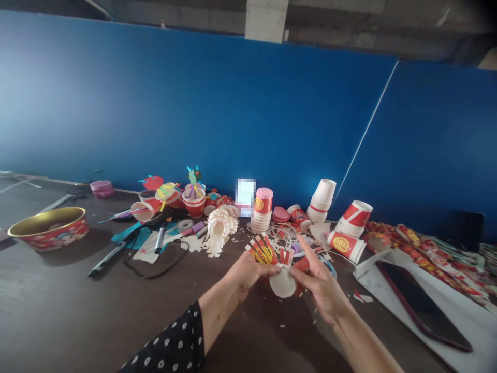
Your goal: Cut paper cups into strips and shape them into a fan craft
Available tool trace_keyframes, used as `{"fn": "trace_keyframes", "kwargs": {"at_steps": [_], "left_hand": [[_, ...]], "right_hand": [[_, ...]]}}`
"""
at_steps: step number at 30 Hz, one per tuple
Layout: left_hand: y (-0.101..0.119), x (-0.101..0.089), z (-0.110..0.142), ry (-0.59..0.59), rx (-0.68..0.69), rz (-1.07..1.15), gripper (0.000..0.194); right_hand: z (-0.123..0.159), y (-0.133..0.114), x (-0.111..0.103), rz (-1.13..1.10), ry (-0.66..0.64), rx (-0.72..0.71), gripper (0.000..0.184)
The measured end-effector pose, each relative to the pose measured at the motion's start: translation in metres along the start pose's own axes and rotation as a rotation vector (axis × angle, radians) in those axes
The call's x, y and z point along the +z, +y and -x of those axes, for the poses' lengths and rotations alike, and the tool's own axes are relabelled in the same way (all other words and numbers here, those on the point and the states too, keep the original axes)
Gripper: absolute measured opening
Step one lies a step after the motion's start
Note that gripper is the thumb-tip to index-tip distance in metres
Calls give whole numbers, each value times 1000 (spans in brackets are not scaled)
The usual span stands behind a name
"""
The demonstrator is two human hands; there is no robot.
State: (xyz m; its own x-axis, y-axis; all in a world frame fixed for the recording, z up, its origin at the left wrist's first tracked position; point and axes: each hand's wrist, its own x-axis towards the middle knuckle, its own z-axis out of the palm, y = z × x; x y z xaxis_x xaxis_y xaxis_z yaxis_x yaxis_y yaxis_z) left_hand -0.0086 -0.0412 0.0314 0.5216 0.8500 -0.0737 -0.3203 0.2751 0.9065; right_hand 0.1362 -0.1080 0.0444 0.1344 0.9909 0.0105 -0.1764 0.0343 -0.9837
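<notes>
Between my two hands is a paper cup [283,284] whose red, yellow and white side is cut into strips that splay outward from its round white base. My left hand [248,272] is closed on the cup's left side, thumb pressed near the base. My right hand [320,282] pinches the right side with its thumb, while its index finger points up and away. Part of the cup's right side is hidden by the right hand. Just beyond lie a stack of cups [261,220] and a curly white cut-paper piece [219,228].
A red tin bowl [50,233] stands at left, near several markers [112,257] and decorated cups [194,202]. On the right, a dark phone [423,303] lies on a white tray [373,277], with more paper cups [347,246] behind. A blue partition [217,114] backs the table.
</notes>
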Motion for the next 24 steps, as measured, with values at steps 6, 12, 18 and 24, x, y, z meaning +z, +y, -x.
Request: {"fn": "trace_keyframes", "kwargs": {"at_steps": [6, 12, 18, 24], "left_hand": [[0, 3, 2, -3, 34, -24, 49], [7, -6, 1, -243, 29, -90, 36], [7, -15, -1, -322, 14, -85, 36], [2, -20, -6, -267, -25, -34, 39]], "right_hand": [[0, -1, -1, 33, 30, -42, 94], [1, 0, 2, 11, 69, -73, 96], [0, 0, -5, -33, -51, 9, 90], [1, 1, -12, -9, -216, 70, 88]]}}
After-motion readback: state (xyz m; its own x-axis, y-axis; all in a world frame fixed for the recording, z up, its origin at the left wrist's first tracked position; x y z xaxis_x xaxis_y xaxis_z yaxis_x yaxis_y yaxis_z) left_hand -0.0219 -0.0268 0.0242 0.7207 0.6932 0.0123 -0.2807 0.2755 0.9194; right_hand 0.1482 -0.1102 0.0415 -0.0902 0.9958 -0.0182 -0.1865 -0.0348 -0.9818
